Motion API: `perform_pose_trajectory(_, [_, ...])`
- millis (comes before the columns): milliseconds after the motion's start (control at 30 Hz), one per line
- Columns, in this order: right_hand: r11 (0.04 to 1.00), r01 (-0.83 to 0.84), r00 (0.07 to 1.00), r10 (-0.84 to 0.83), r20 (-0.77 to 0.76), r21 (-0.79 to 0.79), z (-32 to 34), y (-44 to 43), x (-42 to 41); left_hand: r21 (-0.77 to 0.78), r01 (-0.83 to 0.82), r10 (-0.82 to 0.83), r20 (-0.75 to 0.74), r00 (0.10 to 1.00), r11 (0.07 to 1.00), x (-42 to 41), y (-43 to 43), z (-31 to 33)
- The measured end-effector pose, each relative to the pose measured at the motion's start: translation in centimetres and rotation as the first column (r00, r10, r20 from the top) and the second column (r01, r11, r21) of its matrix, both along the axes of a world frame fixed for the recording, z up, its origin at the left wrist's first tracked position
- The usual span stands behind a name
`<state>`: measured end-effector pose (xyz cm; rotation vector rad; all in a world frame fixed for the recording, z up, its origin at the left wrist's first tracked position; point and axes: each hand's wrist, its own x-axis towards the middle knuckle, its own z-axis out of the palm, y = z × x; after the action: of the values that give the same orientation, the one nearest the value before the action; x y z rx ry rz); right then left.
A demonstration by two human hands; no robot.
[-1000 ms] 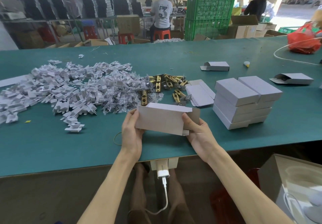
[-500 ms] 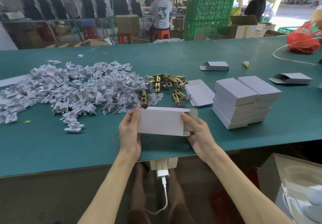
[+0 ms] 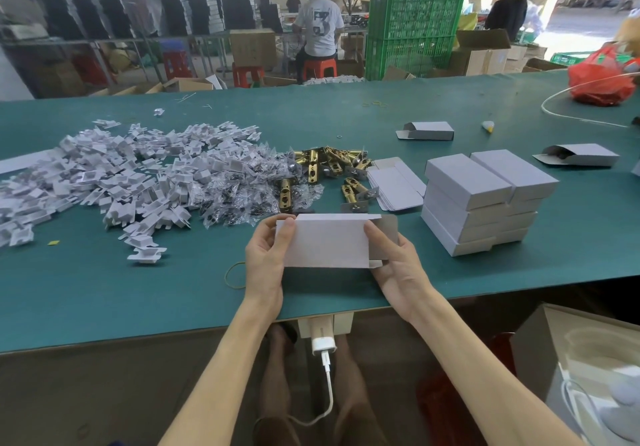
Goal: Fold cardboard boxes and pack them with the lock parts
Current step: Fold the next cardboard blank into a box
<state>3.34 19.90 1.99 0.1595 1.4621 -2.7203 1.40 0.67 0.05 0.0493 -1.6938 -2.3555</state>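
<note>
I hold a pale grey cardboard box upright near the front edge of the green table. My left hand grips its left end, thumb on the front face. My right hand grips the right end, where a brown end flap sticks out. Brass lock latches lie in a loose heap behind the box. Flat box blanks lie to their right. Beyond my right hand stands a stack of closed boxes.
A wide heap of white card inserts and small bagged screw packs covers the table's left. Two half-folded boxes lie further back right, near a red bag. A rubber band lies by my left wrist.
The box has been turned from a tilt to stand level and squarer between my hands. Both hands keep their hold at its ends.
</note>
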Motion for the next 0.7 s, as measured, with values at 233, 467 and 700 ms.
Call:
perform_pose_trajectory(233, [1.0, 0.023, 1.0, -0.023, 0.0, -0.02, -0.02, 0.02, 0.04, 0.007, -0.038, 0.038, 0.015, 0.999, 0.999, 0.07, -0.12, 0.04])
perform_pose_trajectory(467, [0.999, 0.043, 0.999, -0.043, -0.006, -0.028, -0.05, -0.04, 0.12, -0.003, -0.07, 0.07, 0.029, 0.997, 0.998, -0.12, -0.25, -0.41])
perform_pose_trajectory(700, [0.999, 0.053, 0.999, -0.053, -0.008, -0.007, -0.06, -0.08, 0.18, -0.06, -0.112, 0.11, -0.033, 0.993, 0.992, -0.51, -0.42, -0.88])
